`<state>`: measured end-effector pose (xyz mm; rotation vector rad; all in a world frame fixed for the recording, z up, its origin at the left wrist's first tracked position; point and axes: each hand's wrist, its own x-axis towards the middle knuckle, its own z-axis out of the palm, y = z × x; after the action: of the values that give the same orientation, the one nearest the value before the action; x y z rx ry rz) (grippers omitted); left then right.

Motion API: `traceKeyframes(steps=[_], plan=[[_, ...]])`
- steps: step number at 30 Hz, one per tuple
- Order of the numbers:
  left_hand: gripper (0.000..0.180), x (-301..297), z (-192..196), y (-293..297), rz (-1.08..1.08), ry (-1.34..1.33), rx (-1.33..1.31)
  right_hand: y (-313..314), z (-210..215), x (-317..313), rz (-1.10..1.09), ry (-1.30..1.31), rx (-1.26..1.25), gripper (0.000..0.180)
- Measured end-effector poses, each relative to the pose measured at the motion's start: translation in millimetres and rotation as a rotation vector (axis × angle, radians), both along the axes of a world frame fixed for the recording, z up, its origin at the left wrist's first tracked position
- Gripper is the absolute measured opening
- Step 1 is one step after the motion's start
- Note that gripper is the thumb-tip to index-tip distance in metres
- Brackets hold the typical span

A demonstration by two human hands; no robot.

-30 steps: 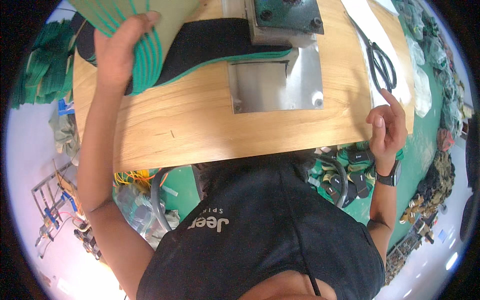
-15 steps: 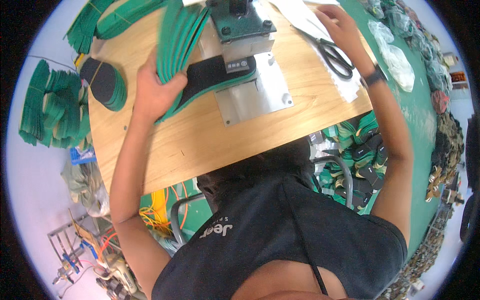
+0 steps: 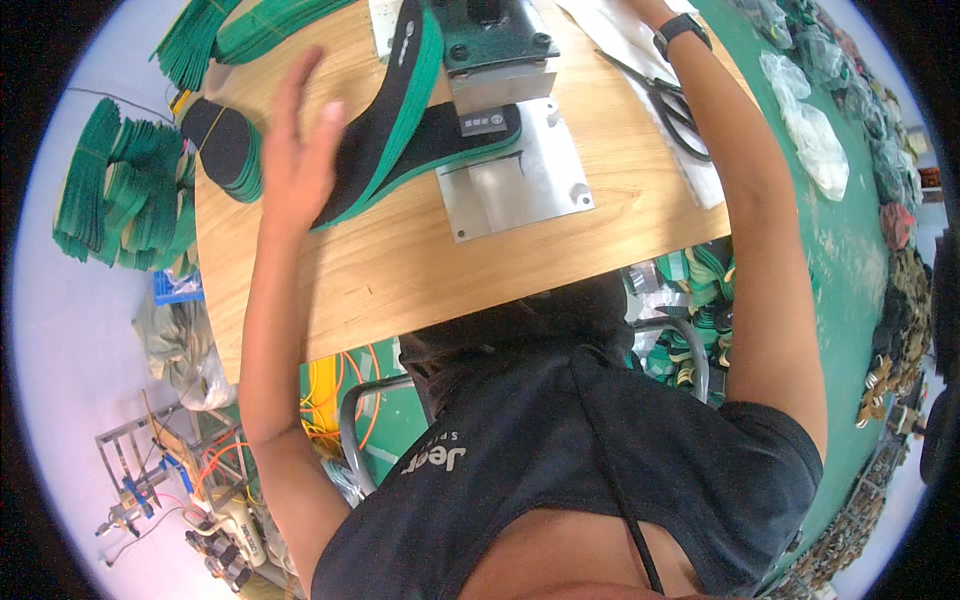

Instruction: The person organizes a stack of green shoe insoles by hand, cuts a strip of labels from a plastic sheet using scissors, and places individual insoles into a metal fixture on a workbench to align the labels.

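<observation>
The left hand [image 3: 300, 150], fingers spread and holding nothing, rests against a stack of green-edged black foam insoles [image 3: 400, 130] under the green metal press [image 3: 490, 30]; the right hand's grip cannot be told.

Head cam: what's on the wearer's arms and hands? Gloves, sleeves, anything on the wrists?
No gloves: the left hand is bare. Both forearms are uncovered; a short black sleeve ends at the right upper arm. A dark wristwatch sits on the right wrist.

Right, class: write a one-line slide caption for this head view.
Left hand open beside a stack of green-edged black insoles under a press on a wooden table.
</observation>
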<state>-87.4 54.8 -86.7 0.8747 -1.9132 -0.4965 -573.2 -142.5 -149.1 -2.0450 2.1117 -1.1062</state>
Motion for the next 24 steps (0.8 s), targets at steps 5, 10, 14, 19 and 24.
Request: traceKeyframes(steps=[5, 10, 14, 19, 24], plan=[[0.030, -13, 26, 46, 0.147, 0.438, -0.176, 27, 27, 24, -0.069, 0.297, -0.127, 0.024], [0.016, -78, -4, 94, -0.177, 0.436, 0.229, 90, 78, 25, 0.072, 0.282, -0.289, 0.022], [0.018, -128, -37, 107, -0.555, 0.352, 0.581, 276, 133, 143, 0.485, -0.210, 0.243, 0.017], [0.021, -184, -27, 135, -0.548, 0.719, 0.869, 410, 123, 146, 0.548, -0.373, 0.433, 0.013], [0.018, -188, -7, 128, -0.396, 1.027, 0.816, 481, 75, 131, 0.597, -0.420, 0.339, 0.011]])
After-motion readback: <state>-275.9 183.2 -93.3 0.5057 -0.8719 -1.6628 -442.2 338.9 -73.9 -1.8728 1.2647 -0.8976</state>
